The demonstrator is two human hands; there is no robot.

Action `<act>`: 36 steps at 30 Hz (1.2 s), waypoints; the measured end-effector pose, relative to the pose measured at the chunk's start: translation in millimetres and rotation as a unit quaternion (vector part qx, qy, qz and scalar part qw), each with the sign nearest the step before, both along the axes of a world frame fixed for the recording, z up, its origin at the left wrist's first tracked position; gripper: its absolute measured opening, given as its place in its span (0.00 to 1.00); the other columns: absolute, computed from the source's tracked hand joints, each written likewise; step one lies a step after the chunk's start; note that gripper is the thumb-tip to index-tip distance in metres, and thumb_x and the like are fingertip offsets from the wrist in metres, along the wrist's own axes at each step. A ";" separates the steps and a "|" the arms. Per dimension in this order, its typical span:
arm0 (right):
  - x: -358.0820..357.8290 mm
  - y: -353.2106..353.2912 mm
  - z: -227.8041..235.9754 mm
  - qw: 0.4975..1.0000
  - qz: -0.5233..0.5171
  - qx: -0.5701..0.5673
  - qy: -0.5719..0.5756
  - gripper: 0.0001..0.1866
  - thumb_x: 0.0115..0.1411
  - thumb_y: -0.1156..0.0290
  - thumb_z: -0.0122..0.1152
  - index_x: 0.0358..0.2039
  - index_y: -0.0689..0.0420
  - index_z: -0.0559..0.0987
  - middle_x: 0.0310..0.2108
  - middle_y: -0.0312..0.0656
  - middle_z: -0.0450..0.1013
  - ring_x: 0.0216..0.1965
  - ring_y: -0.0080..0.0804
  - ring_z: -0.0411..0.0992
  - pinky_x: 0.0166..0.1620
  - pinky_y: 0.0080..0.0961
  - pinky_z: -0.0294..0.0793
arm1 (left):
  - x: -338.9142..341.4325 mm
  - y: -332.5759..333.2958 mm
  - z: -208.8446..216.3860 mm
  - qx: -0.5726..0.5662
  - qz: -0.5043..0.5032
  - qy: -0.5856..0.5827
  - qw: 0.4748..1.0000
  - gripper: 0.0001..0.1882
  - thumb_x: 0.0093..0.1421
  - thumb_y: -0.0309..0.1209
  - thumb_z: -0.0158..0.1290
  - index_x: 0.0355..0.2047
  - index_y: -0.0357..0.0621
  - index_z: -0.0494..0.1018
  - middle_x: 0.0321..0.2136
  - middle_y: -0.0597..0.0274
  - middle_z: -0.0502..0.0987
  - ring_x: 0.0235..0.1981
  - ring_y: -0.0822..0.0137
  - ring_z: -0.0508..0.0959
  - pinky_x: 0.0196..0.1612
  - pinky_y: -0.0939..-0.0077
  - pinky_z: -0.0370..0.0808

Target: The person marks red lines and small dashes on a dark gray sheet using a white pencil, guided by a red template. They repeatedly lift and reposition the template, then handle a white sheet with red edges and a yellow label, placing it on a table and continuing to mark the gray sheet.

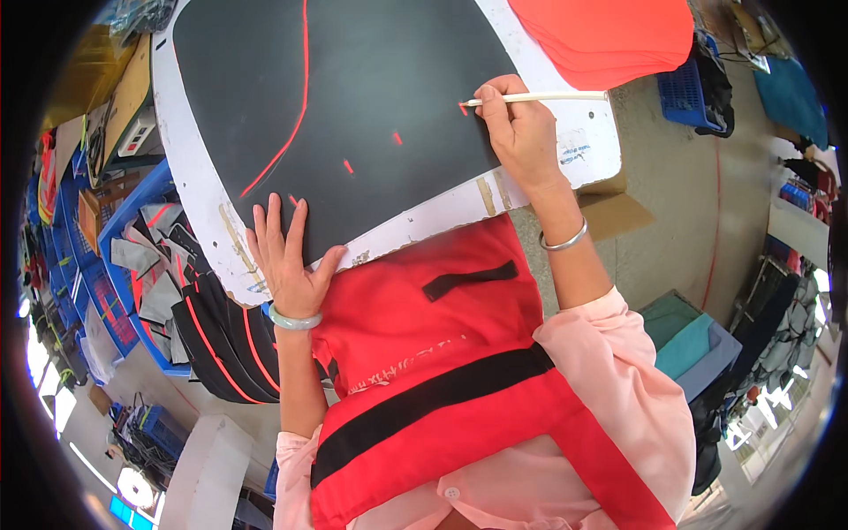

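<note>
A black sheet (pixel 415 53) with rounded corners lies on a white board. A long curved red line (pixel 305 97) runs down its left part, and short red marks (pixel 348 166) dot its lower half. My left hand (pixel 293 265) presses flat near the sheet's lower left corner, fingers stretched out, holding nothing. In my right hand (pixel 519 132) is a slim white pencil (pixel 565 96), its tip touching or just above a red mark near the sheet's right edge. The pencil's back end points right.
The white board (pixel 594 132) has worn edges. A stack of coral-red pieces (pixel 609 40) lies at its far right. To the left, a blue crate (pixel 110 238) holds grey, black and red pieces. A blue basket (pixel 685 97) stands at right. My red apron (pixel 424 300) meets the board's near edge.
</note>
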State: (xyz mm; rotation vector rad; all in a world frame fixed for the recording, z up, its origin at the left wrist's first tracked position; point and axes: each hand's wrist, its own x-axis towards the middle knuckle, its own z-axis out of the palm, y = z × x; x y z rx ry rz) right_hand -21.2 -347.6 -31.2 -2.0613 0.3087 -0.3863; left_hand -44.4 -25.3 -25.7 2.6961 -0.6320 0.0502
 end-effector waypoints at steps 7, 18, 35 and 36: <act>1.9 -6.2 6.0 0.997 0.041 -0.042 0.046 0.10 0.64 0.66 0.51 0.29 0.58 0.74 0.21 0.38 0.75 0.19 0.28 0.69 0.27 0.23 0.69 | -0.4 -3.5 -1.3 -0.020 0.025 0.006 0.999 0.36 0.46 0.45 0.64 0.56 0.48 0.70 0.64 0.52 0.60 0.67 0.47 0.53 0.66 0.47 0.44; 2.7 53.9 1.3 0.989 0.146 -0.015 -0.021 0.04 0.62 0.72 0.55 0.32 0.58 0.76 0.23 0.38 0.73 0.18 0.26 0.68 0.24 0.22 0.67 | 1.8 0.8 1.3 -0.016 0.024 0.018 0.999 0.35 0.48 0.45 0.62 0.57 0.47 0.70 0.63 0.51 0.60 0.66 0.46 0.54 0.66 0.49 0.43; -4.0 69.7 7.5 0.983 0.176 -0.005 -0.054 0.04 0.55 0.78 0.58 0.33 0.60 0.76 0.28 0.43 0.75 0.20 0.33 0.70 0.26 0.24 0.71 | 0.9 5.0 -0.5 -0.040 0.040 0.031 0.998 0.35 0.46 0.44 0.64 0.56 0.51 0.71 0.63 0.55 0.61 0.66 0.48 0.55 0.66 0.49 0.44; -1.9 76.9 5.5 0.977 0.202 -0.019 -0.068 0.04 0.55 0.78 0.58 0.33 0.60 0.76 0.29 0.43 0.75 0.20 0.33 0.71 0.26 0.24 0.71 | 1.6 4.7 0.5 -0.041 0.040 0.035 0.998 0.35 0.45 0.44 0.64 0.56 0.51 0.71 0.63 0.55 0.61 0.66 0.48 0.55 0.66 0.48 0.44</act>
